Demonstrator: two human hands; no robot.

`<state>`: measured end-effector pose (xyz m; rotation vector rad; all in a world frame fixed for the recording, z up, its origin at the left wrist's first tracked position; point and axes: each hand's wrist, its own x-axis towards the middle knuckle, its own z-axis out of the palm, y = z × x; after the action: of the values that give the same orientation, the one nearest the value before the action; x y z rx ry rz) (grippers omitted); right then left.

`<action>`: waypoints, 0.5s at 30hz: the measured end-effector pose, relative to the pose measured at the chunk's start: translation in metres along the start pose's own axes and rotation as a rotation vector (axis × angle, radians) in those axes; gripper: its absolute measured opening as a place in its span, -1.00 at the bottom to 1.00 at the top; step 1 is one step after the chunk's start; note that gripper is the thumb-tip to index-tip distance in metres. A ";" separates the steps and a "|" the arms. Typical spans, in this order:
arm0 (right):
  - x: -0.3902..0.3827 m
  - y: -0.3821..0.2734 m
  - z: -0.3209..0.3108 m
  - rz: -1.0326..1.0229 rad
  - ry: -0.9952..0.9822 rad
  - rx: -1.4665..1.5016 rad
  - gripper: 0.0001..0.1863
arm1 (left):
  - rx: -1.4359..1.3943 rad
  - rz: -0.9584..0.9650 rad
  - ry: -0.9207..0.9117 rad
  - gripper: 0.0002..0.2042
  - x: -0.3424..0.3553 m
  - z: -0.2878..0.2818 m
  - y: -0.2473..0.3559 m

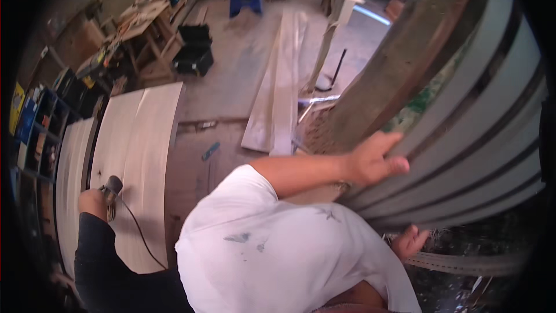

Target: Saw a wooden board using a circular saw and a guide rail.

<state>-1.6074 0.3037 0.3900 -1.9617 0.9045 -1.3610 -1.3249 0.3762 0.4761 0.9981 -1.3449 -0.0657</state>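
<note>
Head view: I see the left hand [373, 159] loosely open, fingers apart, at the left edge of a grey striped panel [463, 139] filling the right side; contact is unclear. Of the right hand [410, 242], part-hidden by the white shirt [260, 249], I cannot tell the grip. Leftward, a co-worker's hand [92, 203] holds a corded tool [114, 184].

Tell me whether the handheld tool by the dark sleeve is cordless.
No: a dark cord trails from the handheld tool across the pale panel.
</note>
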 end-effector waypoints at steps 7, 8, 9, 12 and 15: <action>0.063 0.002 0.156 0.134 -0.711 0.403 -0.21 | 0.152 -0.080 0.358 -0.64 0.000 -0.139 -0.047; 0.068 0.005 0.177 0.174 -0.781 0.392 -0.19 | 0.283 -0.102 0.386 -0.66 0.001 -0.162 -0.050; 0.069 0.009 0.199 0.206 -0.822 0.381 -0.19 | 0.350 -0.105 0.460 -0.68 0.002 -0.181 -0.054; 0.067 0.028 0.259 0.243 -0.891 0.397 -0.18 | 0.517 -0.061 0.632 -0.75 0.007 -0.235 -0.067; 0.068 0.054 0.307 0.286 -0.907 0.385 -0.17 | 0.667 -0.030 0.724 -0.77 0.016 -0.285 -0.083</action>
<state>-1.3107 0.2423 0.2901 -1.7634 0.4073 -0.3434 -1.0445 0.4756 0.4659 1.4122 -0.6710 0.7018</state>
